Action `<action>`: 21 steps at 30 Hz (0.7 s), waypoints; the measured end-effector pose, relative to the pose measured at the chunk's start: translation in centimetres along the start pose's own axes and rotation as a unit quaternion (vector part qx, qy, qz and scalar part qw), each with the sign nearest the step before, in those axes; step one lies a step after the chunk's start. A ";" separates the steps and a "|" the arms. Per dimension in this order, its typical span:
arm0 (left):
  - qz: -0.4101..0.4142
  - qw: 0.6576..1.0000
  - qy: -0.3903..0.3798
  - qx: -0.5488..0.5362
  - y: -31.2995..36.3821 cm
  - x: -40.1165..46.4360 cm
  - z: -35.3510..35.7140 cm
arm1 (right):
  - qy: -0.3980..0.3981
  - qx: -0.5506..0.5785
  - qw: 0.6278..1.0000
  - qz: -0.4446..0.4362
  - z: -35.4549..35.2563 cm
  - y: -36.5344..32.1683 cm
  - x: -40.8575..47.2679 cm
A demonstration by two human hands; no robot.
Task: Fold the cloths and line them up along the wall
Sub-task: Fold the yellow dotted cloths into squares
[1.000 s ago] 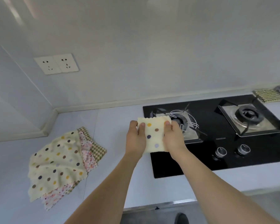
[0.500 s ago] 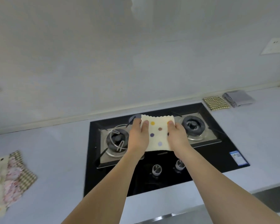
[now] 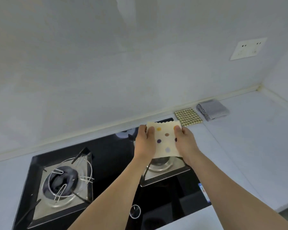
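The polka-dot cloth (image 3: 165,140), cream with coloured spots and a scalloped far edge, is folded into a small square and held in the air above the right burner (image 3: 161,165) of the black hob (image 3: 106,163), its far edge near the foot of the wall (image 3: 106,72). The left hand (image 3: 145,143) pinches its left side and the right hand (image 3: 185,143) its right side, each grip closed on the fabric with the thumb on top and the fingers hidden underneath.

It looks light, thin and limp; the layers would likely slide apart or droop if held by one corner, so a pinch on both opposite sides, through all layers, seems the sound way to keep the fold. It should lie flat when lowered, and nothing about it seems fragile or slippery.

To the right, on the pale tabletop (image 3: 239,146), a folded checked cloth (image 3: 188,117) lies just beside the wall, and a folded grey cloth (image 3: 212,109) next to it; a gap to their left looks like the natural spot.
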State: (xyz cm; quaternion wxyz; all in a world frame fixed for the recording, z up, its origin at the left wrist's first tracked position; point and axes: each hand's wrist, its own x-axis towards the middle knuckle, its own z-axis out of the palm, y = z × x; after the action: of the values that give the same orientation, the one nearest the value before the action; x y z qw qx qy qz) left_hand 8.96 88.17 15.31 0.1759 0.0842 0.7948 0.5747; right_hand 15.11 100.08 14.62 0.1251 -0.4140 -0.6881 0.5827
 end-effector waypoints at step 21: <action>-0.110 0.989 -0.104 -0.001 8.9 11.8 33.7 | -0.026 -0.001 0.995 0.099 -30.3 2.5 26.2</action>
State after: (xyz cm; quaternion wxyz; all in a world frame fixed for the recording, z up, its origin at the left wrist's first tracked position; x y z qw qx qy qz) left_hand 10.17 124.81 12.17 0.3197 0.0558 0.7760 0.5409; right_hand 19.63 139.89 13.00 0.0487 -0.4647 -0.6475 0.6021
